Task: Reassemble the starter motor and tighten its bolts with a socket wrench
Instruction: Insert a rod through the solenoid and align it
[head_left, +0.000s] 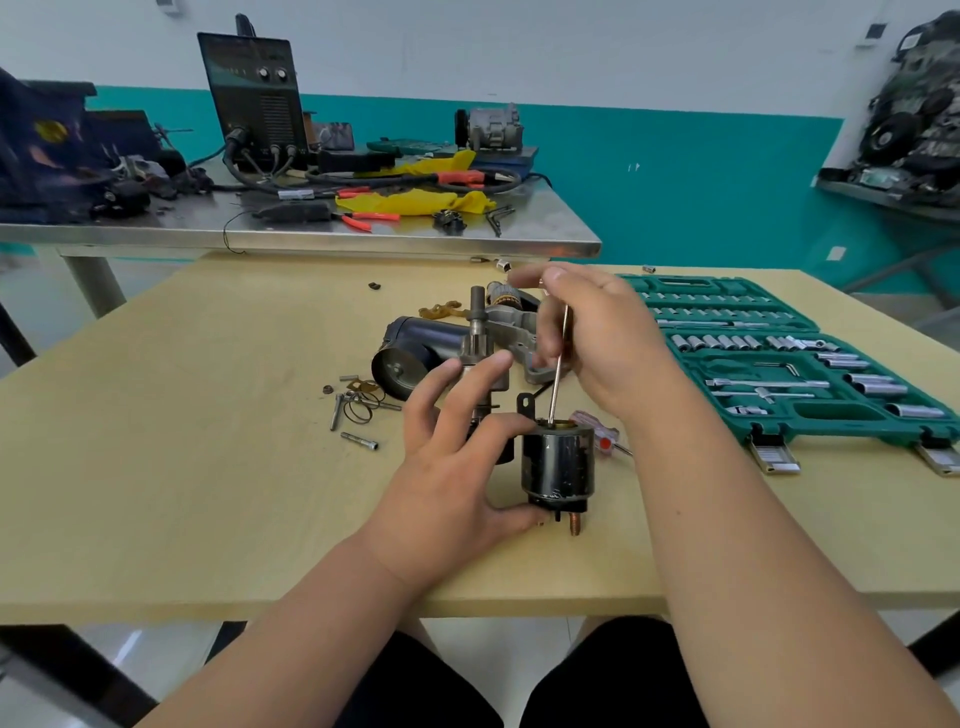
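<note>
My left hand (457, 457) grips a black cylindrical solenoid (558, 462), held upright above the table with its copper terminal pointing down. My right hand (597, 332) pinches a long thin metal rod (558, 374) whose lower end enters the solenoid's open top. Behind my hands stands a shaft with a pinion gear (478, 338). The black motor housing (410, 353) lies on its side, with a grey aluminium nose housing (519, 332) beside it.
Loose bolts, springs and washers (358, 410) lie left of my hands. An open green socket set case (779, 358) fills the right of the wooden table (208, 441). A screwdriver (602, 436) lies behind the solenoid. A steel bench with tools (311, 208) stands beyond.
</note>
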